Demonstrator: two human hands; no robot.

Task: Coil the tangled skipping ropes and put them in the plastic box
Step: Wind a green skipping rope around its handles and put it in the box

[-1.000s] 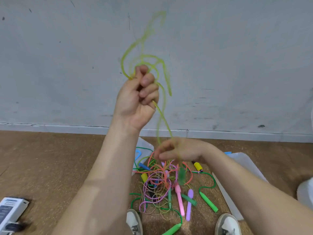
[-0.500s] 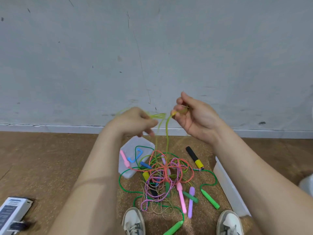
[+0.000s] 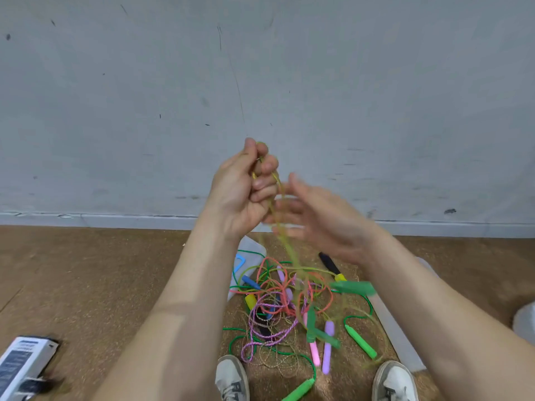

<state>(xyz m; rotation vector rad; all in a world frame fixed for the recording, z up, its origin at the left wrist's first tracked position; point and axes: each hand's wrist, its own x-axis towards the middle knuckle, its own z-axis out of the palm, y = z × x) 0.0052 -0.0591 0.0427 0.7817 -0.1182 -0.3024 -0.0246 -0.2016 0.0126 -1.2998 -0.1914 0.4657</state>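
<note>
The thin yellow-green plastic skipping rope (image 3: 290, 250) runs up from the multicoloured tangle of ropes and handles (image 3: 278, 302) into the left hand (image 3: 240, 192), which is raised directly above the tangle. The left fingers (image 3: 265, 183) are curled tight round the gathered strand. The right hand (image 3: 324, 221), above and right of the tangle, is blurred. Its fingers (image 3: 289, 209) are spread straight beside the hanging strand, and contact cannot be confirmed.

Step in hand, as judged: gathering this rope into loops.
- Hold the left grip firm so that finished loops do not slip.
- Feed each length with the right hand and keep the loops even.
- Draw slack slowly. Stop if other ropes lift with the strand, and free the crossing first.

Two translucent plastic parts lie on the brown floor (image 3: 86, 270), one (image 3: 254, 248) behind the tangle and one (image 3: 399, 337) right of it. Which is the box cannot be told.
</note>
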